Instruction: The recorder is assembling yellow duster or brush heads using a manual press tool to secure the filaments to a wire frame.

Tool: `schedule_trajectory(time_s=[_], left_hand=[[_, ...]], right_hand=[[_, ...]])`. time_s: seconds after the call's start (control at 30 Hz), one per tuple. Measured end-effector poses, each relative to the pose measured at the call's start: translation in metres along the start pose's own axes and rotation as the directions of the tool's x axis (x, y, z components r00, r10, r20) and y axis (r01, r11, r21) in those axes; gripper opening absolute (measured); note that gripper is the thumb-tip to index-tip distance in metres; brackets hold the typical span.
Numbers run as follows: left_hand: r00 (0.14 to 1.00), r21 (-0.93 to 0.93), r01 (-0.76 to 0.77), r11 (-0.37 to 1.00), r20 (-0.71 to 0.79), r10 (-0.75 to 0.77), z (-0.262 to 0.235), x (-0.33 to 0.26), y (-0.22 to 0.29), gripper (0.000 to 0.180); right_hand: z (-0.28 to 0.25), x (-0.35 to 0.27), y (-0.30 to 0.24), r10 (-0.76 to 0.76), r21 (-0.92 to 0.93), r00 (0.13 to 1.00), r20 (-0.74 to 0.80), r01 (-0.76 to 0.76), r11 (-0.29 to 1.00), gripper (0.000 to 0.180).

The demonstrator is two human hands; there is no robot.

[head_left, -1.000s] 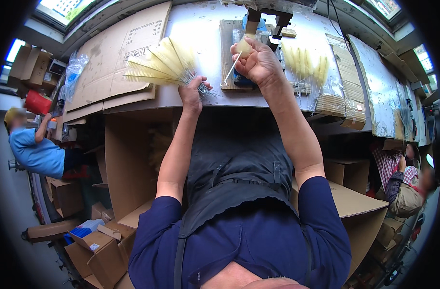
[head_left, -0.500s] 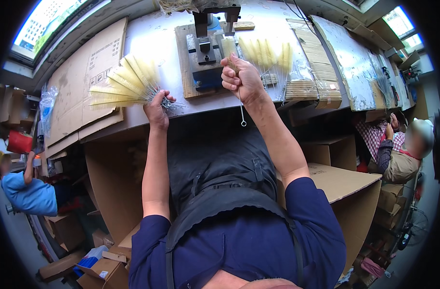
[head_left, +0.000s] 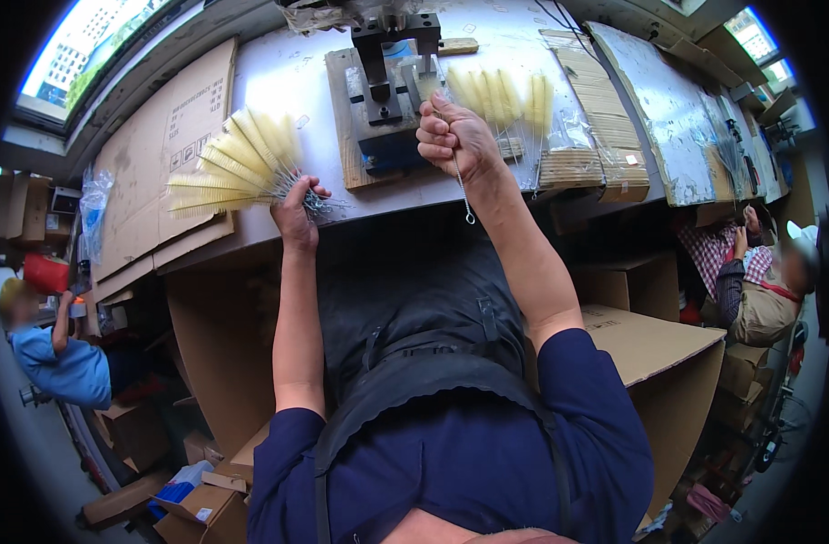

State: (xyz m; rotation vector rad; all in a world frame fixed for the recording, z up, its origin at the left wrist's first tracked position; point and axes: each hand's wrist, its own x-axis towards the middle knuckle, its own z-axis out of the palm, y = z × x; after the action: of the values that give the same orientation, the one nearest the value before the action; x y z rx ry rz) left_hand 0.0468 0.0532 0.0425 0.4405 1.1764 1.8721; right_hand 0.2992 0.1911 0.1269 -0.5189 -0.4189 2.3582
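Note:
A fan of wire-handled brushes [head_left: 242, 163] with pale yellow bristles is gripped by its twisted wire stems in my left hand [head_left: 297, 218], near the table's front edge. My right hand [head_left: 458, 143] is closed around a single brush [head_left: 462, 186]; its twisted wire stem hangs below my fist and ends in a small loop. The bristle end of that brush is mostly hidden behind my fingers and beside the press. Just left of my right hand stands a small bench press [head_left: 383, 91], dark metal on a blue base, its upper block lowered.
More yellow brushes [head_left: 492, 98] lie right of the press, beside flat cardboard stacks [head_left: 578, 177]. A big cardboard sheet [head_left: 165, 150] covers the table's left side. Open cartons [head_left: 668, 340] stand by my right elbow. One co-worker [head_left: 65, 363] is far left, another [head_left: 750, 281] far right.
The press's upper block has come down. My right hand has shifted slightly, and the wire loop below it has swung right and up. My left hand keeps its bunch in place.

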Motion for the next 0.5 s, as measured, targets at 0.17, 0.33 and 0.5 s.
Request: schedule_trajectory(time_s=[0.17, 0.33, 0.5], left_hand=[[1.0, -0.003, 0.005, 1.0, 0.015, -0.005, 0.003, 0.003, 0.001, 0.022], [0.995, -0.039, 0.085, 0.996, -0.055, -0.087, 0.002, 0.002, 0.003, 0.02], [0.996, -0.06, 0.074, 0.995, -0.041, -0.077, -0.01, 0.006, -0.001, 0.018]], right_hand=[[0.004, -0.015, -0.004, -0.043, -0.16, 0.997, -0.071, 0.031, 0.987, 0.031], [-0.016, -0.025, -0.016, -0.152, -0.421, 0.981, -0.122, 0.087, 0.903, 0.035], [-0.039, -0.006, -0.057, -0.515, -0.958, 0.846, -0.137, 0.02, 0.288, 0.051]])
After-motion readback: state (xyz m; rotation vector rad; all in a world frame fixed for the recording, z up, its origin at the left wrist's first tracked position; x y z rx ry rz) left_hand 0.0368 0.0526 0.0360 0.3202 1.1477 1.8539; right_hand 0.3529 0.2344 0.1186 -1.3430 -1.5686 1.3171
